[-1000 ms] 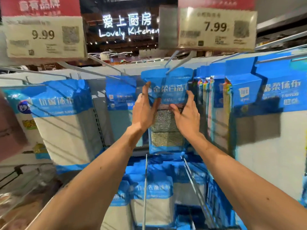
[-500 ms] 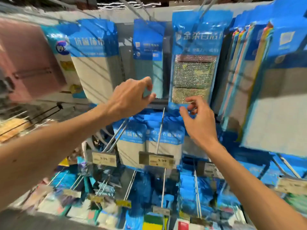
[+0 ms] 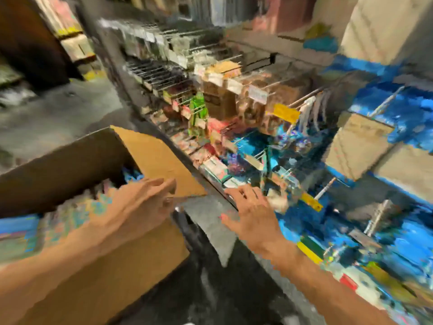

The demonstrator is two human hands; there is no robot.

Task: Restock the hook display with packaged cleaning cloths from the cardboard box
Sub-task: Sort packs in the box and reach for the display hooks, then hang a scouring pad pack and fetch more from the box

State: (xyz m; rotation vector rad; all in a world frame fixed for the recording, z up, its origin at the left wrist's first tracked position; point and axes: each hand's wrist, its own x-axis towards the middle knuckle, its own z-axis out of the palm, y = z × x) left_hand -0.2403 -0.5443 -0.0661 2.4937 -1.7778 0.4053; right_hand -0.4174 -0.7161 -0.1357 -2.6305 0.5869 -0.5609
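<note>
The frame is heavily blurred. An open cardboard box [image 3: 154,158] stands at the lower left with blue and pale packaged cloths [image 3: 68,214] inside. My left hand [image 3: 143,202] hovers over the box's right rim, fingers loosely extended, holding nothing. To its right my right hand [image 3: 250,212] is spread flat and empty above the dark floor, in front of the display's lower edge. The hook display [image 3: 351,141] fills the right side, hung with blue-topped cloth packs [image 3: 358,146].
Metal hooks with price tags [image 3: 285,113] stick out from the display toward me. Further racks of hanging goods [image 3: 164,73] run back along the aisle. Grey floor [image 3: 58,113] lies beyond the box, and dark floor lies between the box and the display.
Both hands have left the hung scouring-cloth pack and dropped, empty. The view has swung down and left from the upper hooks to the cardboard box.
</note>
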